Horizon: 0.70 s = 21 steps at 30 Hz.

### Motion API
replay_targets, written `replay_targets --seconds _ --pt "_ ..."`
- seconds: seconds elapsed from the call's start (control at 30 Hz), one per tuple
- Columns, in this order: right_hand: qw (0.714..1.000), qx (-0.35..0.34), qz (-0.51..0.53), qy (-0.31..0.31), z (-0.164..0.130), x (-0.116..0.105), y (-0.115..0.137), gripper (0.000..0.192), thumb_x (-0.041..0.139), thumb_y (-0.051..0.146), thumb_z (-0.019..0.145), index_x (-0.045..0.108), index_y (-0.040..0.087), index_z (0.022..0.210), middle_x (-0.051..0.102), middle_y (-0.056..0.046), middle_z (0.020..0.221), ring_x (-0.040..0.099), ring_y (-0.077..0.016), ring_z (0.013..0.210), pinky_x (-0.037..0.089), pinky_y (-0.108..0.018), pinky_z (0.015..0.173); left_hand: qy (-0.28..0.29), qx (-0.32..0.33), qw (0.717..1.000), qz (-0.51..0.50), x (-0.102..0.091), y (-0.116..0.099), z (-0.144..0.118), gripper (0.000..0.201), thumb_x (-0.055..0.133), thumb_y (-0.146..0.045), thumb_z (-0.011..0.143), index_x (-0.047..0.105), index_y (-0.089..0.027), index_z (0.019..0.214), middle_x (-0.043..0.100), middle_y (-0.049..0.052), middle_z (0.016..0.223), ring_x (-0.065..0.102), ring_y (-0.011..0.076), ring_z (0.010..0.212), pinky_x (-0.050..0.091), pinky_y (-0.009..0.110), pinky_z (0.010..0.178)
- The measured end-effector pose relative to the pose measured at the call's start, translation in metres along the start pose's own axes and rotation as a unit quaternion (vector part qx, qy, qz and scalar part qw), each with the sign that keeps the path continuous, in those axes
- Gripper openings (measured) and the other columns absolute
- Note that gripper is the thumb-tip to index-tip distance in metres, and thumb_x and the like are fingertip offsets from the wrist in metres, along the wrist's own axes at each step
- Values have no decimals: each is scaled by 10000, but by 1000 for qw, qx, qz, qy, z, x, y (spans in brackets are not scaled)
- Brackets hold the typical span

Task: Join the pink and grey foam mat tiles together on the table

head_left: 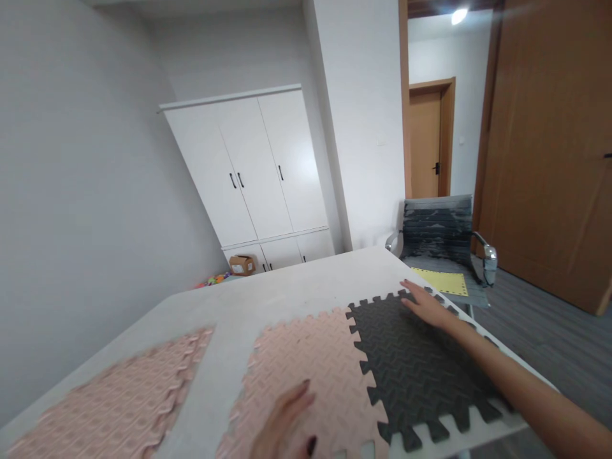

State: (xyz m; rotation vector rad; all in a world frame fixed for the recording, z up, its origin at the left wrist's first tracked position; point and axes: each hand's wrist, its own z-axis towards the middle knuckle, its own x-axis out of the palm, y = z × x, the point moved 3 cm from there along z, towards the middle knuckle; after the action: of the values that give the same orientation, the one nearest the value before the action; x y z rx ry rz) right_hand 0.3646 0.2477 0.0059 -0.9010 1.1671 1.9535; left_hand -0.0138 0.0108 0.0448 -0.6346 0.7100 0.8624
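Right hand (427, 306) stretched forward, grip open, flat on black mat (421, 363) at far edge. Left hand (287, 424) open, palm down on joined pink mat (310, 376), both on counter (287, 293).

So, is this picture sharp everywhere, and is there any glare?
Head view: the centre is fairly sharp; the left pink mat and the left hand at the bottom edge are blurred. The ceiling lamp glares. Walls and wardrobe lean, so there is wide-angle distortion.

Mats (363, 376) on table (268, 299) — chair (442, 242) perhaps behind
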Motion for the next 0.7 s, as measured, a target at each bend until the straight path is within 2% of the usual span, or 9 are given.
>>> replay_targets --seconds 0.1,0.17,0.23,0.3,0.37,0.43,0.53,0.63,0.7 --pt "991 116 -53 -29 -20 -25 -69 582 387 357 808 424 28 1287 485 -205 1317 435 -264 1238 303 -388 1060 47 -182 982 21 -31 85 2 468 458 -435 808 524 -205 1209 579 67 1264 528 218 1176 431 370 1007" --pt "982 173 -68 -21 -34 -30 -99 562 400 357 800 443 55 1272 529 -199 1271 499 -285 1176 365 -410 1001 93 -294 950 53 -31 133 0 639 393 -495 796 472 -46 1244 546 172 1281 502 270 1199 386 413 1036" --pt "977 203 -66 -1 -46 -26 -114 558 397 380 806 447 70 1268 560 -191 1236 541 -295 1125 409 -412 947 138 -354 923 65 -21 162 -1 736 386 -525 763 456 40 1229 515 235 1291 474 313 1219 344 437 1060" --pt "976 210 -59 18 -53 -20 -117 554 379 408 818 455 88 1264 592 -175 1195 573 -291 1080 432 -401 912 144 -355 923 35 -9 170 1 712 408 -527 740 477 -5 1220 529 198 1293 476 302 1219 341 426 1065" --pt "978 198 -58 21 -55 -15 -113 535 363 415 824 478 114 1252 609 -154 1177 586 -282 1059 436 -396 907 117 -339 934 -5 -3 165 5 631 429 -517 728 515 -93 1187 580 125 1257 515 268 1186 376 396 1046" --pt "983 173 -64 9 -55 -13 -105 514 369 399 819 496 137 1243 590 -136 1215 566 -271 1091 420 -394 936 94 -337 937 -21 -1 158 8 586 442 -512 721 542 -129 1153 613 90 1219 545 251 1153 406 369 1022" --pt "989 136 -58 -7 -53 -13 -96 504 386 363 801 508 132 1233 547 -124 1278 513 -246 1165 383 -366 991 97 -346 933 -16 -1 153 8 617 441 -493 738 513 -88 1199 590 116 1245 539 248 1159 401 372 1025" --pt "991 131 -30 0 -53 -14 -94 511 401 343 780 503 141 1239 573 -111 1248 538 -231 1133 399 -346 978 113 -330 937 -14 3 155 7 631 450 -450 753 480 -43 1234 558 146 1278 519 245 1182 373 395 1050" --pt "991 130 -9 8 -54 -15 -94 521 409 339 767 495 161 1249 580 -95 1243 550 -231 1119 410 -353 970 108 -307 945 -16 5 156 6 605 483 -434 734 513 -56 1206 578 134 1256 525 245 1174 374 399 1053"
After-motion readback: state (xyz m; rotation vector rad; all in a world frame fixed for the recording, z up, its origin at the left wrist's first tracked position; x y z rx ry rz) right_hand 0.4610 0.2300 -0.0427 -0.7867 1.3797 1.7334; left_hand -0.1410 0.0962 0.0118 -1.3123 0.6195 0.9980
